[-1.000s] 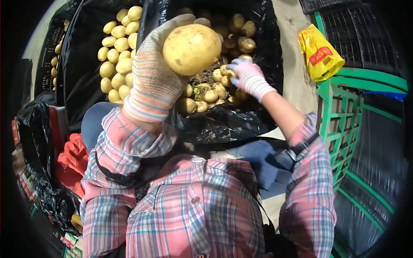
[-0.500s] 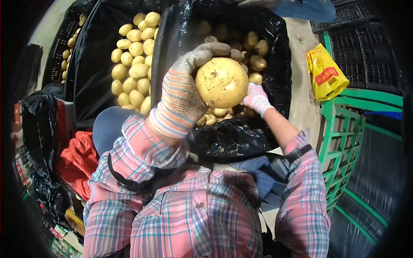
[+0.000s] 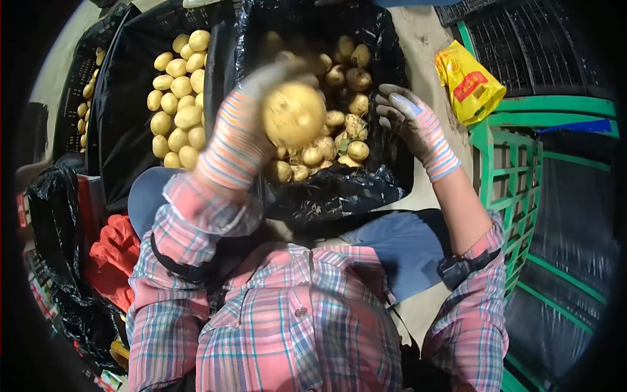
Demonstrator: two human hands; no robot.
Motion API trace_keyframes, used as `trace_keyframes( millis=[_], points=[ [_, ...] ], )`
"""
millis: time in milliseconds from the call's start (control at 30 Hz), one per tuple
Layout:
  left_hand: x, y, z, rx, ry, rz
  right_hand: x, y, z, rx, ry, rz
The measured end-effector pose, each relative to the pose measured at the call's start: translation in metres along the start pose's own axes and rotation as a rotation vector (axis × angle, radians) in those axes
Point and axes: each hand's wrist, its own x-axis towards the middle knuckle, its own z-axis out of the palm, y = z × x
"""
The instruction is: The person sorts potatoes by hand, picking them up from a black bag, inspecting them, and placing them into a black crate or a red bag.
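My left hand, in a striped knit glove, is closed on a large yellow potato held up over a crate lined with black plastic. The fingers behind the potato are smeared by motion. Below lie several soil-marked potatoes, some in shade and some in sun with bits of green leaf. At the crate's right side is my right hand, in a matching glove with a dirty palm. Its fingers are loosely bent and apart, with nothing seen in them.
To the left, a second black-lined crate holds many clean yellow potatoes. Farther left stands another potato crate. A yellow bag lies on the right, beside green plastic crates. Red gloves or cloth sit at lower left.
My right hand has come away from beside the large potato and moved right, out to the crate's edge. My left hand has shifted left with the potato. The whole view has shifted slightly.
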Motion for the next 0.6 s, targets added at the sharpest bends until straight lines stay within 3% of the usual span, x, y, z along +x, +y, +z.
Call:
trace_keyframes(
  millis=[67,100,167,200,267,367,433,533,600],
  points=[
    [0.000,0.012,-0.007,-0.070,-0.064,0.092,0.007,0.010,0.001,-0.020,-0.005,0.037],
    [0.000,0.014,-0.008,0.044,-0.078,0.190,0.015,0.019,0.001,-0.072,-0.012,0.067],
    [0.004,0.016,-0.020,0.570,-0.114,0.460,0.049,0.056,-0.014,-0.237,-0.080,0.047],
    [0.006,0.016,-0.026,0.805,-0.086,0.609,0.055,0.062,-0.005,-0.245,-0.060,0.142],
    [0.007,0.015,-0.024,0.662,-0.048,0.545,0.075,0.084,0.004,-0.840,-0.133,-0.023],
    [0.009,0.017,-0.026,0.679,-0.015,0.554,0.095,0.135,0.033,-1.108,-0.396,0.012],
    [0.008,0.033,-0.022,-0.198,0.011,0.105,0.096,0.168,0.058,-1.322,-0.501,0.035],
    [0.009,0.052,-0.036,-0.255,-0.101,0.139,0.085,0.190,0.084,-1.636,-0.581,-0.036],
    [0.009,0.062,-0.043,-0.314,-0.236,0.171,0.094,0.195,0.080,-1.592,-0.602,-0.045]
  ],
)
